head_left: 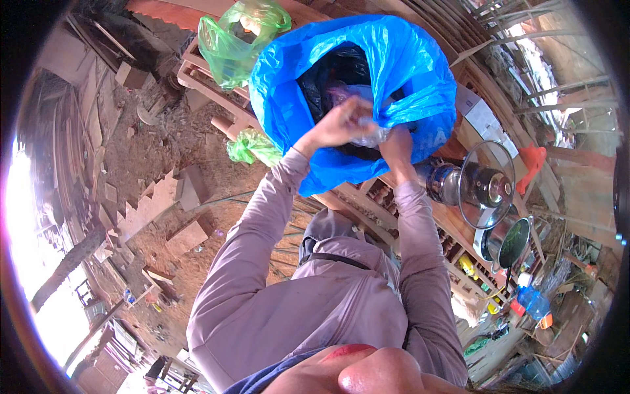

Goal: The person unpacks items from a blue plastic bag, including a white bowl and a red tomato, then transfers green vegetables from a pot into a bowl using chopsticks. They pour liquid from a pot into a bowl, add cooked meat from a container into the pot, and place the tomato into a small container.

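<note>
A large blue plastic bag [420, 72] stands wide-mouthed on the wooden bench in front of me, with a black plastic bag [319, 82] inside it. Over its opening, my left hand [341, 125] pinches a crumpled clear plastic bag [374, 135]; its fingers are slightly smeared by motion. Close by on the right, my right hand [398, 150] grips the same clear bag, its fingertips partly hidden by plastic. A fold of the blue bag hangs down beside both hands. What the clear bag contains cannot be made out.
Green plastic bags [226, 52] lie left of the blue bag. To the right are a portable gas stove [446, 182], a glass lid [489, 184], a pan with greens [514, 243] and an orange-red object [531, 167]. Wood offcuts [187, 238] litter the floor.
</note>
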Demonstrator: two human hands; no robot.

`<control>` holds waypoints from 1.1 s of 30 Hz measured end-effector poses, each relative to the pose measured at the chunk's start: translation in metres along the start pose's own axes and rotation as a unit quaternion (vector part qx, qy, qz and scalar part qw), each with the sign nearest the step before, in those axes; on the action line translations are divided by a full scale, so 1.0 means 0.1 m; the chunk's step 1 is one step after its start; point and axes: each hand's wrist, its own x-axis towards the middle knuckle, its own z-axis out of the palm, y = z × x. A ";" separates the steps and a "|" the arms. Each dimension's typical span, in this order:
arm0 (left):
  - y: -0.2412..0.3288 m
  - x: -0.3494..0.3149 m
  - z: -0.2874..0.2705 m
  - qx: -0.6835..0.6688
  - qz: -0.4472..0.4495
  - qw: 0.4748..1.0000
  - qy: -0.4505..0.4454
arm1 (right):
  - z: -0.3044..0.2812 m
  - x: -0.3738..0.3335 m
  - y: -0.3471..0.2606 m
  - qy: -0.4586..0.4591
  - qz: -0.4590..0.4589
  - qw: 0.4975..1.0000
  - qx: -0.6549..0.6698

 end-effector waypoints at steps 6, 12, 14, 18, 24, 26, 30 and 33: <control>-0.84 0.58 -0.84 0.493 -0.203 0.844 0.052 | -0.32 0.17 -0.27 0.118 0.014 0.992 -0.046; -0.88 0.85 -1.15 0.633 -0.212 0.741 0.073 | -0.42 0.24 -0.19 0.138 0.027 0.989 -0.052; -0.83 0.87 -1.16 0.640 -0.233 0.732 0.022 | -0.37 0.31 -0.20 0.161 0.007 0.986 -0.036; -0.95 0.76 -1.20 0.671 -0.177 0.719 0.042 | -0.24 0.61 -0.36 0.159 0.027 0.987 -0.014; -1.06 0.76 -1.28 0.612 -0.189 0.768 0.025 | 0.11 1.00 -0.26 0.122 0.013 0.990 -0.065; -1.09 0.75 -1.28 0.599 -0.211 0.772 0.026 | 0.19 0.91 -0.27 0.075 -0.030 0.995 -0.056; -1.06 0.77 -1.15 0.568 -0.221 0.791 0.060 | 0.08 0.75 -0.32 -0.003 -0.031 1.000 -0.003; -0.97 0.80 -1.09 0.576 -0.226 0.784 0.052 | -0.26 0.92 -0.34 0.041 -0.055 0.992 0.105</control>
